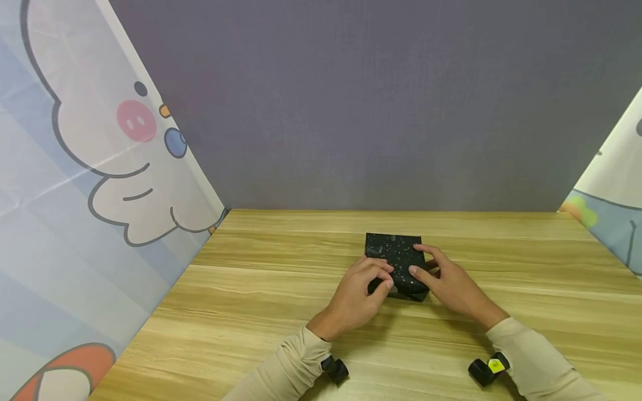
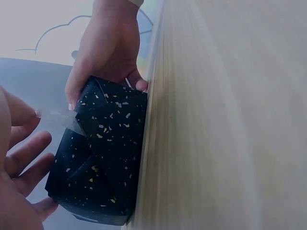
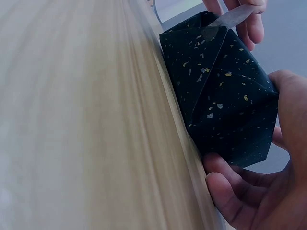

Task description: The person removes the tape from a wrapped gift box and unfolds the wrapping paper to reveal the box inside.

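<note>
A small box in black speckled wrapping paper [image 1: 396, 253] lies on the wooden table, its end folds showing in the left wrist view. My left hand [image 1: 358, 292] is at the near left of the box. Between thumb and finger it pinches a strip of clear tape [image 2: 60, 120], whose other end sticks to the folded paper, as the right wrist view also shows [image 3: 232, 17]. My right hand [image 1: 453, 284] grips the box from the right, thumb on the upper near edge and fingers around the far side. The far fingertips are partly hidden.
The wood-grain table [image 1: 241, 312] spreads around the box and meets a grey panel [image 1: 376, 111] at the back. Cartoon-printed sheets stand on the left [image 1: 100, 195] and right. Black cameras are strapped to both wrists.
</note>
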`<state>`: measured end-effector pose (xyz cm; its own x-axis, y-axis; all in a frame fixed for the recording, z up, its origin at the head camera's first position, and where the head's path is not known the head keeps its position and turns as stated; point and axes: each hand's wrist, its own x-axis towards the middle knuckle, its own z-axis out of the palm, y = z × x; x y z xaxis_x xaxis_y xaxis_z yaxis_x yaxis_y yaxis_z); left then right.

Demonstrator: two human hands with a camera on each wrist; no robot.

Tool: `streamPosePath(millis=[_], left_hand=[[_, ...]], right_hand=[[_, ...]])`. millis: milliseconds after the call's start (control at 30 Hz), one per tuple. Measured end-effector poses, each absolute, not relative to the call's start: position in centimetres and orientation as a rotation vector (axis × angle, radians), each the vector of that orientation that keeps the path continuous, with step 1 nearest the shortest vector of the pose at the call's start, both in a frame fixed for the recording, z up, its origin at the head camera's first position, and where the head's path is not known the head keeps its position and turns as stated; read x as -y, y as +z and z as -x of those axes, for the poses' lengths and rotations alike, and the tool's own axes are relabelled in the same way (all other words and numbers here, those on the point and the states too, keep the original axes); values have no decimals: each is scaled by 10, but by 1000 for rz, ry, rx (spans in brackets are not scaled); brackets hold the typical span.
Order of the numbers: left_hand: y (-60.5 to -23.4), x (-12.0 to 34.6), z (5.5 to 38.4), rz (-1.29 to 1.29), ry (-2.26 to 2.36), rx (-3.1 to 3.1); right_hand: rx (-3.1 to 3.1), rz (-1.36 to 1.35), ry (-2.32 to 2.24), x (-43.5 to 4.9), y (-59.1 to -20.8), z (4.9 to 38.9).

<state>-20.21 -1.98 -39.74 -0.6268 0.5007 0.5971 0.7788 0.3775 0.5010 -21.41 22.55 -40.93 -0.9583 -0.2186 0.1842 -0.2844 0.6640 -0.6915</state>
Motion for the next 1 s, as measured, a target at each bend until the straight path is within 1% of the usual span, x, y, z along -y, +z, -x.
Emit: streamPosePath(millis=[333,600,733,1000], left_hand=[[-397,20,204,1124,-1116,2268],[-403,31,212,869,-1120,2386],[-404,34,214,840,-1112,2399],[-401,33,213,872,-960,2404]], right_hand=[[2783,-417,1166,-226,-407,215],[2744,-449,1200,-229,-411,216],[2693,-457,1178,-229,-412,217],[2634,-283,1196,-229,-408,218]])
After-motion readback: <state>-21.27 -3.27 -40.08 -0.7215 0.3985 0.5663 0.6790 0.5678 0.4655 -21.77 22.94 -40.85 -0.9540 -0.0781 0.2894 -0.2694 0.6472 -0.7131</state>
